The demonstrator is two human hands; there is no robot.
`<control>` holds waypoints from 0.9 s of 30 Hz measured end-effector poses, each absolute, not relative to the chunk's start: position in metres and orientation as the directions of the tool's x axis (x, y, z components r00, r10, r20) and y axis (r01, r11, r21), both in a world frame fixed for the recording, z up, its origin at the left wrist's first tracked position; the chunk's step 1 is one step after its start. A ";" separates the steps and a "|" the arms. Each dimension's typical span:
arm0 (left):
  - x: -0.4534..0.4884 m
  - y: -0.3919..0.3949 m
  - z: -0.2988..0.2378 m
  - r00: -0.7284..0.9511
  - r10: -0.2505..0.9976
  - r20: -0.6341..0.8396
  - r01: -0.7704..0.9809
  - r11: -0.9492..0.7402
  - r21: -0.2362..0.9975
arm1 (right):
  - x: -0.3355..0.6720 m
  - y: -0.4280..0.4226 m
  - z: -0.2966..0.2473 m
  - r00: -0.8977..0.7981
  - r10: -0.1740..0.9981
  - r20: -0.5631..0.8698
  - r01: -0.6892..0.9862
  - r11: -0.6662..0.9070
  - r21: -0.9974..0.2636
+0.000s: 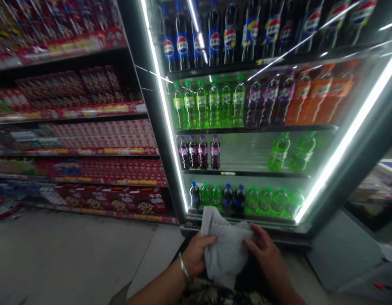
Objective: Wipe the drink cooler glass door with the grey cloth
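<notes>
A: We've got the cloth point(226, 250) low before the cooler point(246, 152), left hand point(196, 256) curled tight round its edge.
B: Right hand point(265, 252) rests on it, fingers loosely spread. Best we bunch it evenly.

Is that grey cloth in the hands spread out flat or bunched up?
Bunched up: the grey cloth hangs in rumpled folds, held by the left hand and the right hand, one corner poking upward.

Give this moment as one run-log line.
left hand: grips grey cloth | right hand: holds cloth | ahead: lit drinks fridge
</notes>
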State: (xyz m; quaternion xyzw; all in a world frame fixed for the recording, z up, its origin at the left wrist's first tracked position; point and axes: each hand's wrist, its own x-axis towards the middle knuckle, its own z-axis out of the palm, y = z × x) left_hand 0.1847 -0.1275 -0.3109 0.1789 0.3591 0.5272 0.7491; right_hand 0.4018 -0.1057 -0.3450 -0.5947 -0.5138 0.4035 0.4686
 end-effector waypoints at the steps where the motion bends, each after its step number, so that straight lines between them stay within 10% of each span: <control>1: 0.184 -0.128 -0.309 0.203 0.913 -0.355 -0.657 0.396 0.642 | 0.403 -0.104 -0.339 0.139 0.990 0.035 0.263 -0.003 -0.965; 9: 0.187 -0.133 -0.302 0.400 0.858 -0.321 -0.617 0.511 0.598 | 0.386 -0.103 -0.290 -0.288 0.937 0.198 0.429 0.311 -0.848; 17: 0.179 -0.132 -0.305 0.376 0.846 -0.378 -0.536 0.531 0.656 | 0.386 -0.112 -0.291 -0.298 0.750 0.590 0.387 0.660 -0.644; 27: 0.176 -0.135 -0.285 0.557 0.798 -0.231 -0.017 0.288 0.957 | 0.381 -0.110 -0.250 -0.351 0.713 0.607 0.342 0.701 -0.626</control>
